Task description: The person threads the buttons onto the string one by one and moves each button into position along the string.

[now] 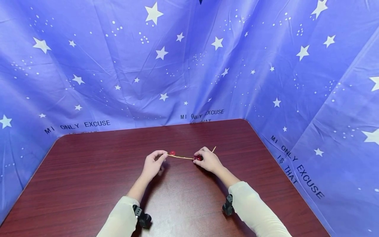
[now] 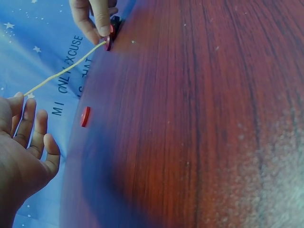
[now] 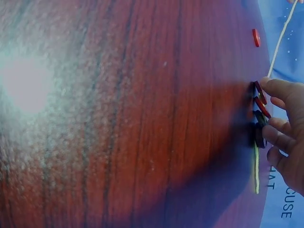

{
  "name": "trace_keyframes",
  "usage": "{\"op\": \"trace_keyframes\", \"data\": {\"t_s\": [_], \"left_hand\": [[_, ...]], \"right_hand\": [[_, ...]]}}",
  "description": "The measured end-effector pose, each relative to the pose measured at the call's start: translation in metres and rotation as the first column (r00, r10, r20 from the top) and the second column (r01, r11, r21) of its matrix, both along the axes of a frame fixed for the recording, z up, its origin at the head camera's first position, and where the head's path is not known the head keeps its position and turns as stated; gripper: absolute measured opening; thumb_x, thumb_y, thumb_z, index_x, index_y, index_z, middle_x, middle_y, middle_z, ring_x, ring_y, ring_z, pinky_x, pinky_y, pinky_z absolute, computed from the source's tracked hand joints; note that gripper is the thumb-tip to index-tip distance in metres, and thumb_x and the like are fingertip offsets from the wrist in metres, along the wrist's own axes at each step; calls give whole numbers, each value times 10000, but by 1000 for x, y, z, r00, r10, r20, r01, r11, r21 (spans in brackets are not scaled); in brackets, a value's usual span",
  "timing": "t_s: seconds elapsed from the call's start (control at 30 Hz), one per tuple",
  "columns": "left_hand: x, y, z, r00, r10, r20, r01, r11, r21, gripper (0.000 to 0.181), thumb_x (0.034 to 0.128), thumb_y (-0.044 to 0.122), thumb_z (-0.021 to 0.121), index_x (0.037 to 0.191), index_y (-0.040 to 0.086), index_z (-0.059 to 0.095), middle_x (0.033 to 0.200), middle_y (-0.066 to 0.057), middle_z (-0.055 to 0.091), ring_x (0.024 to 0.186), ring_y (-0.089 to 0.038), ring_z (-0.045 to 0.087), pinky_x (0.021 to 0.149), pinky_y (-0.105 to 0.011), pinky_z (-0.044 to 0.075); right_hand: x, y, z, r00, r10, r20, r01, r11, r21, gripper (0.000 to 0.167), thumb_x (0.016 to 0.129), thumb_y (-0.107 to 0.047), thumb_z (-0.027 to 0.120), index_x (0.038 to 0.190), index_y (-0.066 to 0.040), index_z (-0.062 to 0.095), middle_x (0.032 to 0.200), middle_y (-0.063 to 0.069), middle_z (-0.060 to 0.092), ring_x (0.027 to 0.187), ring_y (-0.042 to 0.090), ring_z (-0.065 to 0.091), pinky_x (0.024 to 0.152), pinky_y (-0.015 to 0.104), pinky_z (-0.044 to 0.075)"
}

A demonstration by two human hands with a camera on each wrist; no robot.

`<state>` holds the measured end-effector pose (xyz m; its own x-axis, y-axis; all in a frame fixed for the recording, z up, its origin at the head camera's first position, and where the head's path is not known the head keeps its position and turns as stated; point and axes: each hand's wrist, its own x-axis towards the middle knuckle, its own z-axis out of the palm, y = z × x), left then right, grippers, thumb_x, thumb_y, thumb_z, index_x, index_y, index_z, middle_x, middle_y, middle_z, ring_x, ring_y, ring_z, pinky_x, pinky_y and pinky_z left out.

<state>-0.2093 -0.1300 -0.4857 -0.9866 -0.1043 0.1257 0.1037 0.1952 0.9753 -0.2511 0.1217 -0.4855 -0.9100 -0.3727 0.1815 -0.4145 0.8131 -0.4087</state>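
Note:
A thin yellow string [image 1: 183, 157] stretches between the two hands, just above the table. My left hand [image 1: 152, 165] pinches its left end between thumb and forefinger; in the left wrist view the other fingers [image 2: 40, 126] are loosely bent. With its fingertips my right hand [image 1: 211, 160] grips a row of red and dark button-like discs [image 3: 262, 107] strung along the string. Past that hand the string's other end [image 3: 257, 171] sticks out. A single red button-like disc [image 1: 173, 153] is apart from the row, close to the left fingertips. Right fingers partly hide the row.
The dark red wood-grain table [image 1: 97, 171] runs up to a blue star-printed curtain [image 1: 189, 59] behind it and at the right. Black wrist cameras [image 1: 142, 216] are strapped at both cream sleeves [image 1: 254, 204].

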Motion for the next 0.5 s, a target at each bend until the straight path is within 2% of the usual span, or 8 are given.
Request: {"op": "trace_keyframes", "data": {"t_s": [0.2, 0.27, 0.5], "left_hand": [[1, 2, 1, 1000, 4, 1, -4, 1000, -3, 160, 880, 145, 647, 968, 16, 678, 857, -270, 633, 682, -297, 604, 560, -361, 519], [1, 3, 1, 1000, 3, -1, -3, 1000, -2, 168, 878, 140, 648, 972, 3, 676, 861, -269, 635, 686, -282, 608, 561, -352, 519], [1, 7, 0, 1000, -8, 5, 8, 1000, 2, 196, 876, 143, 651, 981, -21, 670, 902, -255, 655, 750, -202, 624, 646, -198, 481]], "right_hand": [[0, -4, 3, 1000, 2, -8, -2, 999, -46, 258, 785, -290, 740, 997, -147, 702, 981, 0, 620, 872, 137, 602, 732, 320, 494], [1, -7, 5, 1000, 13, -21, -15, 997, -75, 253, 784, -277, 739, 995, -141, 705, 964, 0, 629, 826, 127, 588, 713, 295, 482], [3, -19, 13, 995, 77, -67, -89, 978, -190, 250, 781, -244, 733, 987, -105, 708, 853, 16, 633, 656, 103, 535, 609, 207, 427]]}}
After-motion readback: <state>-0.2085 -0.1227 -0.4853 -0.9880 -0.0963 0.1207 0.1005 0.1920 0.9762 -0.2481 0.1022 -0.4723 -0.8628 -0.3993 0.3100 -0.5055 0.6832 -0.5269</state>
